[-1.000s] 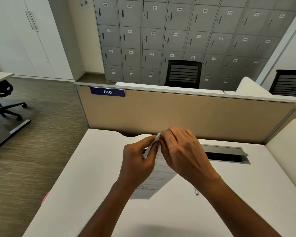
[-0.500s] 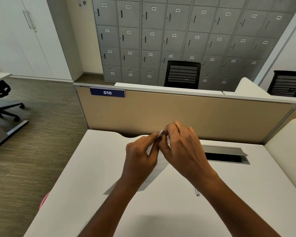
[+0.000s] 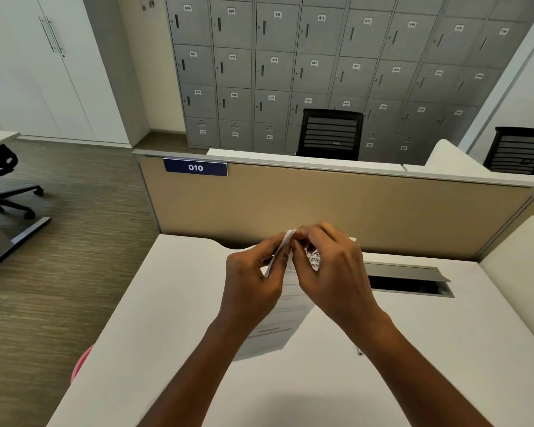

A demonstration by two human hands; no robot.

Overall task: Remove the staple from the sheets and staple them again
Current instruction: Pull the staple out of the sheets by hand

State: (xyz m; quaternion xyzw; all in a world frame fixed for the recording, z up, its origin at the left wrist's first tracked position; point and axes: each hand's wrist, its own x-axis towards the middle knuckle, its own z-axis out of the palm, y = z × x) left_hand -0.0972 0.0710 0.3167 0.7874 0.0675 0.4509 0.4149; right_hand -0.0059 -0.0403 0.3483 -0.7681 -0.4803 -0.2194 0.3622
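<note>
Sheets (image 3: 282, 322) of white printed paper are hanging just above the counter (image 3: 173, 318), held up by their top corner while the lower edge is drooping close over the smooth white surface. The left hand (image 3: 253, 282) is curling thumb and fingers round the folded-back corner. The right hand (image 3: 333, 272) is pinching that same corner from the other side with bent fingertips. The staple is hiding behind the fingers. Left of the sheets, bare counter is running out to a straight side edge, where something pink and rounded (image 3: 80, 362) is peeking out. Behind the sheets, a beige partition (image 3: 383, 211) is closing off the far edge. Right of the sheets, a rectangular cable slot (image 3: 410, 283) with a grey metal flap is standing open, its inside too dark to read. A small metallic object (image 3: 359, 352), too small to name, is lying right of the sheets.
</note>
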